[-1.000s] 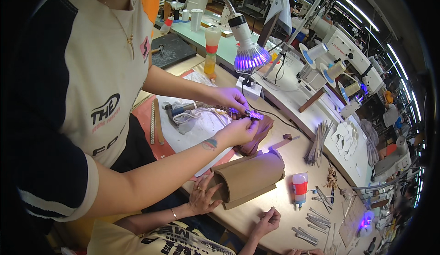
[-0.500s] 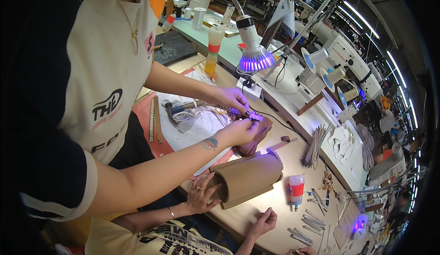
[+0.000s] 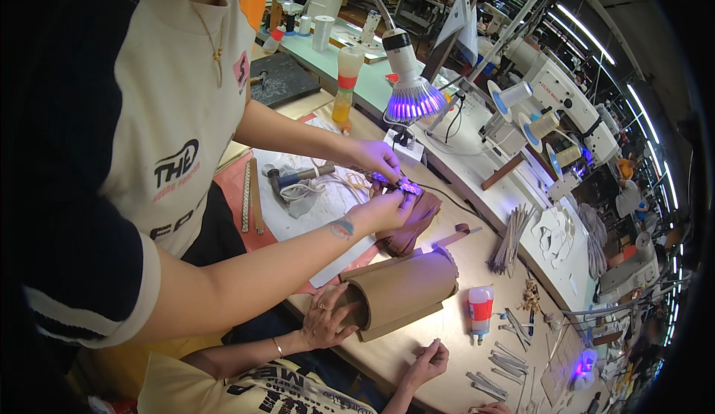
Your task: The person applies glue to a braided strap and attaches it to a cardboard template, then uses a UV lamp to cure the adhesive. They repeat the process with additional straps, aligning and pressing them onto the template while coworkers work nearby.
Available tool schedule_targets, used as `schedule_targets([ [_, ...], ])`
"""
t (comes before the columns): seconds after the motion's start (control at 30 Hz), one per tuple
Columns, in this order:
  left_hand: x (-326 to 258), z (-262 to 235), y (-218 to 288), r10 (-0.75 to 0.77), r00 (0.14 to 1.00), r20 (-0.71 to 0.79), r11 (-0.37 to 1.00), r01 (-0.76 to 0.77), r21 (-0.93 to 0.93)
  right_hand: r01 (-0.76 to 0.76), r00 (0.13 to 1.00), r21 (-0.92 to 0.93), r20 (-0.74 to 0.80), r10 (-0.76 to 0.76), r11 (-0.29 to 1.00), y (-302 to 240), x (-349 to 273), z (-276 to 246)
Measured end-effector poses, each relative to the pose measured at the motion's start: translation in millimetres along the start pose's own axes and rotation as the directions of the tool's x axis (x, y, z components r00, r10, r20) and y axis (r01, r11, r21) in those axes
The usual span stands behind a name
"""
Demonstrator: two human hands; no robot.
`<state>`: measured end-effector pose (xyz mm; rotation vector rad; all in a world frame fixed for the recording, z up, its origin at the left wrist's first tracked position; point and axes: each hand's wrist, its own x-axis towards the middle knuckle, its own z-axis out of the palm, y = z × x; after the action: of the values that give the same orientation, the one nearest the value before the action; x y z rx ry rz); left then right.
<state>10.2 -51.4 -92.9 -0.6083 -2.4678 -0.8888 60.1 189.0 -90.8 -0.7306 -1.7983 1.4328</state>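
Note:
My left hand [image 3: 326, 319], with a ring and a bracelet, rests against the open end of a brown rolled cylinder [image 3: 406, 284]. Its fingers are spread over the opening and close on nothing. Farther right, my right hand [image 3: 430, 362] hovers over the table's near edge, fingers curled and thumb pressed to the forefinger; whatever may be between them is too small to make out. Beyond the cylinder, a co-worker's two hands [image 3: 386, 162] hold a small patterned braided strip [image 3: 408, 186] in purple light. Brown leather-like pieces [image 3: 408, 228] lie beneath those hands.
A lamp [image 3: 414, 97] glows purple above the table. A hammer [image 3: 287, 179] and pale cord lie on white sheets. Right of the cylinder are a red-labelled bottle [image 3: 480, 311] and several short braided strips [image 3: 509, 362]. Another hand [image 3: 491, 409] shows at the lower edge.
The co-worker's hands and the braided strip have shifted slightly left. My two hands and the cylinder stay nearly where they were.

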Motion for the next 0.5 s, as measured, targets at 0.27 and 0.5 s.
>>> schedule_targets([
  [0.27, -1.3, -0.5, 0.3, -0.003, 1.000, 0.014, 1.000, 0.003, 0.011, -0.050, 0.999, 0.003, 0.016, 0.050, 0.999, -4.5, -1.0, -2.0],
  [0.5, -3.5, 1.9, -0.7, 0.001, 1.000, 0.021, 1.000, -0.002, 0.016, -0.033, 0.999, -0.001, 0.020, 0.033, 0.999, -4.2, -1.6, -3.4],
])
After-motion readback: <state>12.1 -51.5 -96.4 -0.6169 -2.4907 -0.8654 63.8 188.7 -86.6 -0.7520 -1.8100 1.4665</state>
